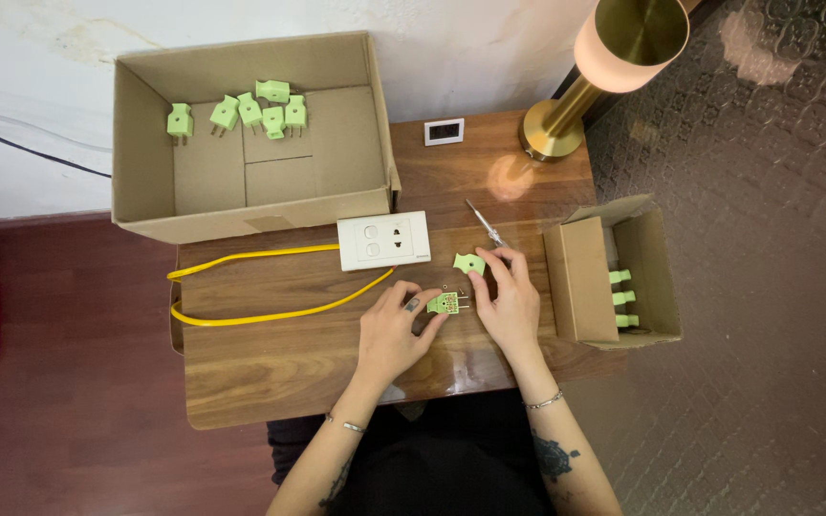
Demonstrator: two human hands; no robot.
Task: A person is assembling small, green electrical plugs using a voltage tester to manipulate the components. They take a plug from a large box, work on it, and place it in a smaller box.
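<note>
An opened light-green plastic plug half with metal prongs and exposed inner parts (445, 303) is pinched between the fingertips of the left hand (392, 333), low over the dark brown wooden table (270, 368). The right hand (511, 304) is set just beside it, its fingers curled narrowly, with the fingertips touching a separate light-green plug cover (468, 263) that lies on the table; whether that cover is gripped or only touched cannot be told. A slim screwdriver with a clear handle (485, 225) is laid just behind the right hand. A white rectangular wall socket plate with two switches (383, 240) is placed beyond the hands, and a yellow cable (260, 287) is looped from it across the left part of the table. At the back left a large open cardboard box (250, 191) is seen, with several assembled light-green plugs (260, 110) gathered inside near its far wall. At the right edge a smaller open cardboard box (614, 272) is seen holding further green plugs (621, 298). A brass lamp with a lit shade (604, 57) and a small white display device (444, 131) are stood at the far side of the table.
</note>
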